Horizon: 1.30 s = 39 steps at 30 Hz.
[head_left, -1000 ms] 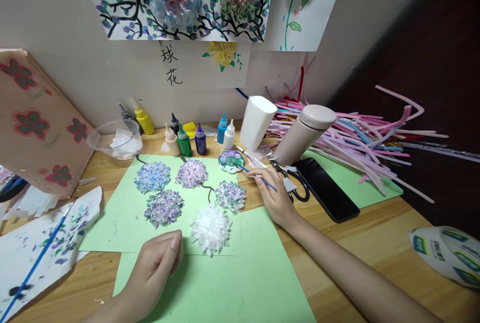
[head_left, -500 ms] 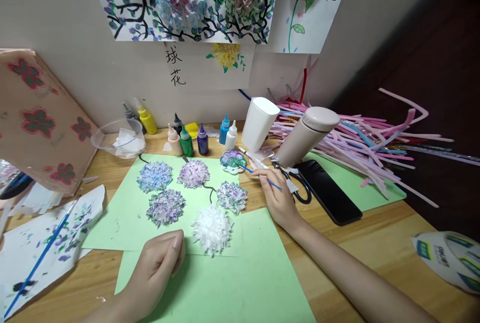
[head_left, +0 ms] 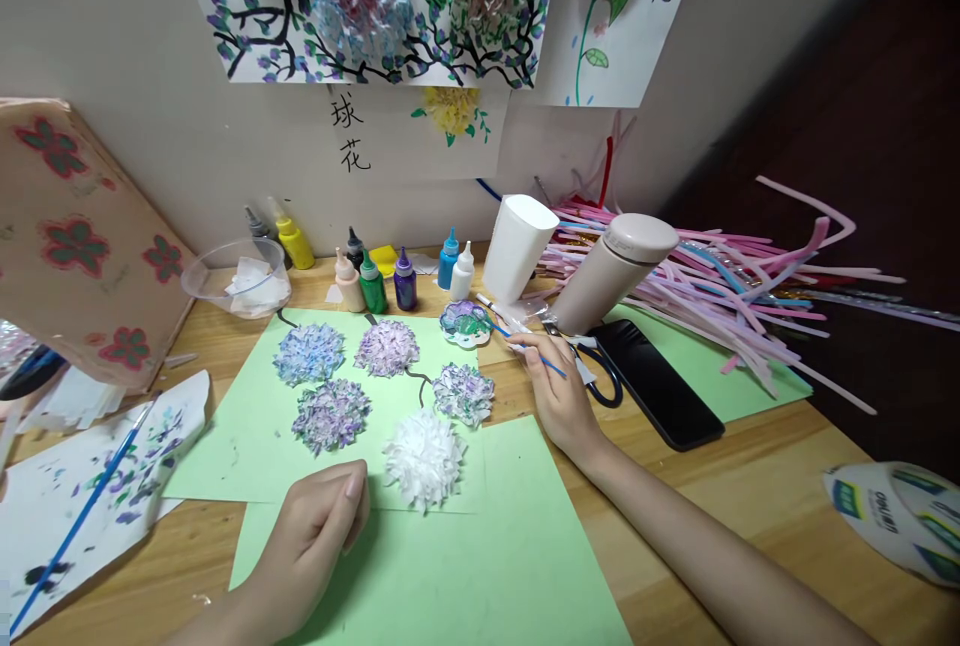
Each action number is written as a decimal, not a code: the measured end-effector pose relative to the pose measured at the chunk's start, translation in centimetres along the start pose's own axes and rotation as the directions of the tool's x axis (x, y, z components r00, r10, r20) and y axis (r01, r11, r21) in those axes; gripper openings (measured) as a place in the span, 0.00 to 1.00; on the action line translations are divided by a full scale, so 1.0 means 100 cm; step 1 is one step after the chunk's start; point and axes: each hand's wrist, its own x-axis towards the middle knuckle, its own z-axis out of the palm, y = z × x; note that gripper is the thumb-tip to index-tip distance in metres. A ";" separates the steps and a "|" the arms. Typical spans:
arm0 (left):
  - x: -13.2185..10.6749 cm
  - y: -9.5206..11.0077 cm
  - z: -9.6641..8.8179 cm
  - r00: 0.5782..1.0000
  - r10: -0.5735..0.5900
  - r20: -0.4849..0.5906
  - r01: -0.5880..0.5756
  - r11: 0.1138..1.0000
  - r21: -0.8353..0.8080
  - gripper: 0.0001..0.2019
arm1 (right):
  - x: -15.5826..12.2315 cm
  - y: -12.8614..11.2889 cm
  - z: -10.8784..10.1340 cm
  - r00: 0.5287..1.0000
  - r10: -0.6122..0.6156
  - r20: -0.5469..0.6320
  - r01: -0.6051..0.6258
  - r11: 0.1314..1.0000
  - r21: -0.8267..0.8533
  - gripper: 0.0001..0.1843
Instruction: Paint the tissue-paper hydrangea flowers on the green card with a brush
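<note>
**Head view: blue paintbrush [head_left: 553, 367] at the paint palette [head_left: 465, 319], with spill and smudge hazards**

Item: blue paintbrush, one. Pinched between thumb and fingers of the right hand [head_left: 559, 401]; its tip is at the palette's right edge. Whether the tip carries paint is too small to tell.

Item: paint palette, scalloped, smeared purple and green. On the bench [head_left: 720, 516], at the far right corner of the green paper [head_left: 247, 446]. Likely fault: tipping or sliding, should the brush press hard on its rim.

Item: white frilled flower [head_left: 425, 461], uncoloured, on the green paper. The mottled lilac flower [head_left: 463, 394] lies between it and the palette; a loaded brush carried across could drip on either flower or on the paper.

Item: left hand [head_left: 319, 526], fingers curled in a loose fist, near the white flower; its palm is hidden. A careless shift could push or crush the petals.

Item: white paint bottle [head_left: 462, 273] and blue paint bottle [head_left: 448, 258], upright just behind the palette. Narrow, so apt to topple if knocked by the right hand.

Item: scissors [head_left: 616, 381], beside the right hand. A backward sweep could catch the handles and jog the brush.
</note>
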 end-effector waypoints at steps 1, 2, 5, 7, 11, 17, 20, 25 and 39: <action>0.000 0.000 0.000 1.000 0.001 -0.003 -0.001 1.000 -0.003 0.23 | 0.000 0.000 0.000 1.000 0.004 0.001 -0.004 1.000 0.000 0.16; 0.000 -0.001 0.000 1.000 0.001 -0.005 -0.001 1.000 -0.006 0.23 | 0.000 -0.001 -0.001 1.000 0.007 0.011 -0.007 1.000 0.000 0.16; 0.000 -0.002 0.001 1.000 0.000 -0.013 0.000 1.000 -0.013 0.23 | 0.000 -0.002 -0.002 0.999 0.006 0.035 -0.006 1.000 0.004 0.17; 0.000 -0.002 0.002 1.000 -0.001 -0.012 0.001 1.000 -0.013 0.23 | 0.000 -0.002 -0.002 1.000 0.007 0.015 -0.008 1.000 0.009 0.17; 0.001 -0.001 0.002 1.000 0.011 -0.019 -0.011 1.000 -0.004 0.23 | 0.000 -0.003 -0.002 0.999 0.020 0.028 -0.021 1.000 0.016 0.17; 0.004 0.003 0.000 1.000 0.013 -0.004 -0.013 1.000 0.017 0.23 | 0.000 -0.003 -0.003 1.000 0.015 0.019 -0.016 1.000 0.015 0.17; 0.005 0.004 0.000 1.000 0.015 -0.007 -0.015 1.000 0.025 0.24 | 0.000 -0.004 -0.003 1.000 0.009 0.027 -0.009 1.000 0.023 0.18; 0.003 0.002 0.000 1.000 -0.014 0.006 0.013 0.999 0.029 0.24 | 0.000 -0.005 -0.004 1.000 0.000 -0.003 0.000 0.999 0.045 0.18; 0.000 0.008 -0.002 0.998 0.025 0.056 -0.026 1.000 0.014 0.22 | -0.024 -0.019 -0.003 0.968 0.109 -0.227 0.054 0.790 0.611 0.15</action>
